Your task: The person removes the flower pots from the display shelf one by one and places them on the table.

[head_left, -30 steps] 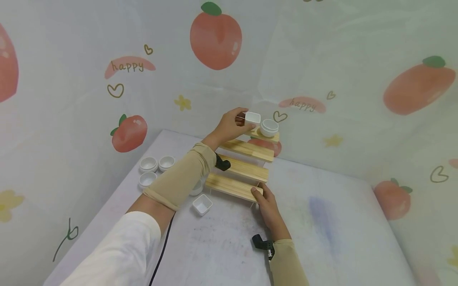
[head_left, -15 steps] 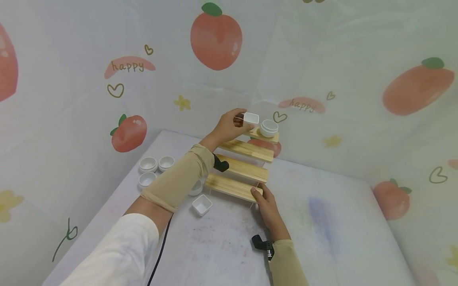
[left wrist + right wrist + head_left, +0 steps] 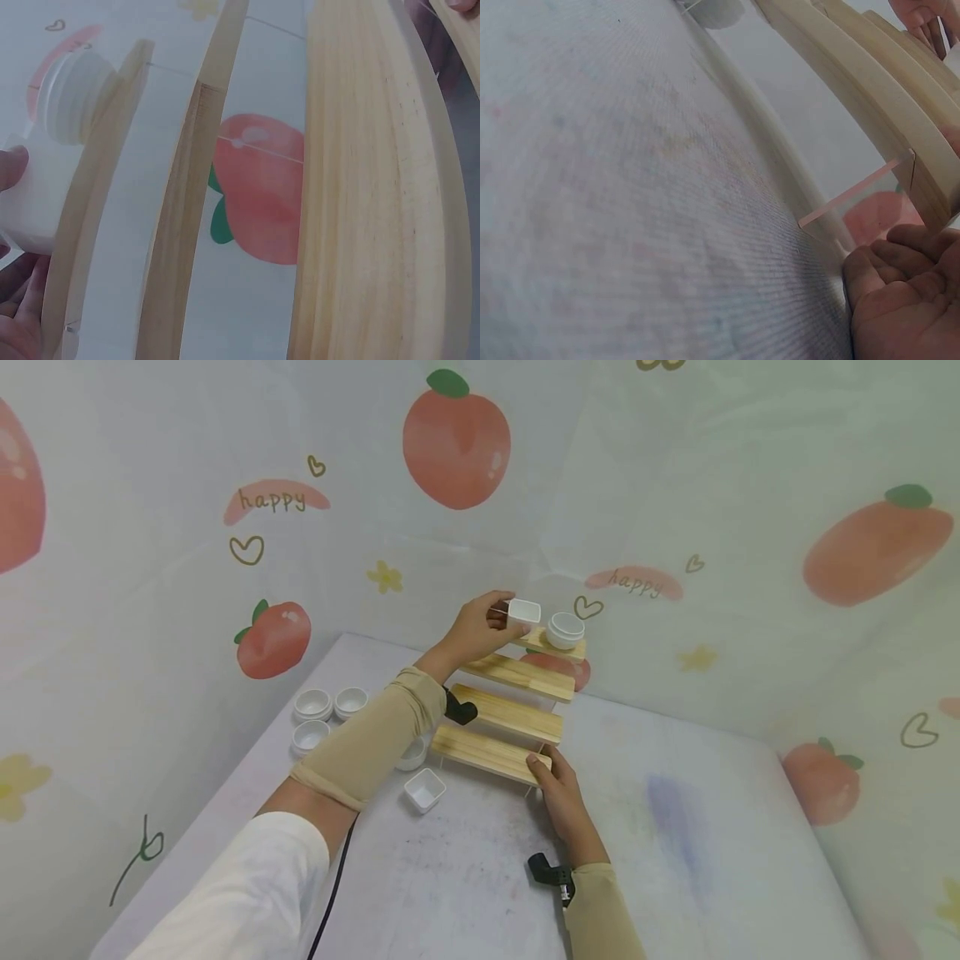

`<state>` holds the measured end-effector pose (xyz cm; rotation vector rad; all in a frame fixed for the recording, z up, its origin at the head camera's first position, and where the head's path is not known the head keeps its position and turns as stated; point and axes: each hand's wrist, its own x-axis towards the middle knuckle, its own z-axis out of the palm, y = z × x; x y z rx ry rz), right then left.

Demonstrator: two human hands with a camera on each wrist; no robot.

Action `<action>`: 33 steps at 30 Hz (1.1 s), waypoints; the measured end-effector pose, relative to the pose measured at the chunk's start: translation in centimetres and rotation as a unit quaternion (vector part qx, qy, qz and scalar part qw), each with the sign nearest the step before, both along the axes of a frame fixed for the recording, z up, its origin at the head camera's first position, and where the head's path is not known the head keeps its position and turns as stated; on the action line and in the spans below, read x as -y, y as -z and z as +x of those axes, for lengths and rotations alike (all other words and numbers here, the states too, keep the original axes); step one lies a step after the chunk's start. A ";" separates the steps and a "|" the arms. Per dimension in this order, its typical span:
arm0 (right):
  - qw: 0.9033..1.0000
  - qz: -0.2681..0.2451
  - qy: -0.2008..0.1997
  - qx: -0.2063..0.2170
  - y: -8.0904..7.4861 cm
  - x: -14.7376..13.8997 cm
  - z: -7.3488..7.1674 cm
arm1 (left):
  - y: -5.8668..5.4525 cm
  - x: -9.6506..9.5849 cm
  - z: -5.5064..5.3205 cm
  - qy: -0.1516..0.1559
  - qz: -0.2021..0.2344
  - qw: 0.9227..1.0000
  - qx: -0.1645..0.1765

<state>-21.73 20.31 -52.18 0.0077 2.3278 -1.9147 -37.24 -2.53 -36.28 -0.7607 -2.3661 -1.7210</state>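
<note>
A four-tier wooden display rack (image 3: pixel 517 672) with clear side supports stands on the table. My left hand (image 3: pixel 474 631) grips a small white square bowl (image 3: pixel 524 613) at the left part of the top shelf, thumb on its near side. Just right of it, a white round bowl (image 3: pixel 566 630) with a stepped side sits on the same shelf; in the left wrist view this round bowl (image 3: pixel 73 97) shows beyond the square one. My right hand (image 3: pixel 564 795) holds the right end of the lowest shelf (image 3: pixel 487 753), thumb on top. The right wrist view shows its curled fingers (image 3: pixel 900 259) beside the clear support.
Several white round bowls (image 3: pixel 311 735) stand on the table at the left, some partly hidden by the left forearm. A white square bowl (image 3: pixel 425 790) sits in front of the rack. A black cable (image 3: pixel 335 885) runs along the table by the left sleeve. Printed walls rise behind.
My left hand has shifted the square bowl slightly left along the top shelf, widening the gap to the round bowl. The right hand has kept its place on the lowest shelf.
</note>
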 end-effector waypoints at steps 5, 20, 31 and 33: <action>1.000 -0.004 0.004 -0.003 0.0 0.1 0.0 | 0.1 0.3 0.3 0.006 0.005 1.000 0.003; 1.000 -0.009 0.006 -0.004 0.2 0.0 0.1 | 0.0 0.9 1.3 0.004 -0.009 1.000 0.005; 1.000 0.001 0.008 0.001 0.1 0.1 0.1 | 0.2 1.5 1.7 0.006 -0.009 1.000 -0.005; 1.000 0.000 0.007 0.001 0.0 0.0 0.1 | 0.3 1.6 1.8 0.003 -0.009 1.000 -0.012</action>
